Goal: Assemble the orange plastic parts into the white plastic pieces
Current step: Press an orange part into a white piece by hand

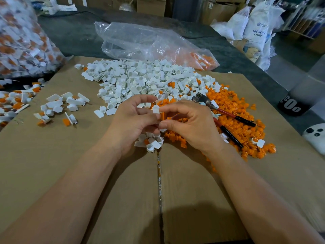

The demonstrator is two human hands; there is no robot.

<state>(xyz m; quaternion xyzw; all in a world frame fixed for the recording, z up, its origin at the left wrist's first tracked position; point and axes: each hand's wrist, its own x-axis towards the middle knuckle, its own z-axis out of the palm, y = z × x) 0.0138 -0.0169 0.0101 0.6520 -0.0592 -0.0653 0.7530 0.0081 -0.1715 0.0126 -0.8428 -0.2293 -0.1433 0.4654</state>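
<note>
My left hand (135, 118) and my right hand (190, 122) meet over the middle of the cardboard. Between their fingertips sits a white plastic piece (156, 108), pinched by my left hand, with an orange part (162, 116) just under it, pinched by my right hand. Several more white pieces (152, 142) lie bunched under my left palm. Behind the hands spreads a big heap of white pieces (140, 80). To the right lies a heap of orange parts (233, 110).
Red-handled pliers (226, 113) lie on the orange heap. Assembled pieces (59, 104) are scattered at the left, more at the far left edge (14, 101). A clear bag (149, 43) lies behind; a full bag (22, 37) stands at the back left. The cardboard sheet (123, 182) has a centre seam.
</note>
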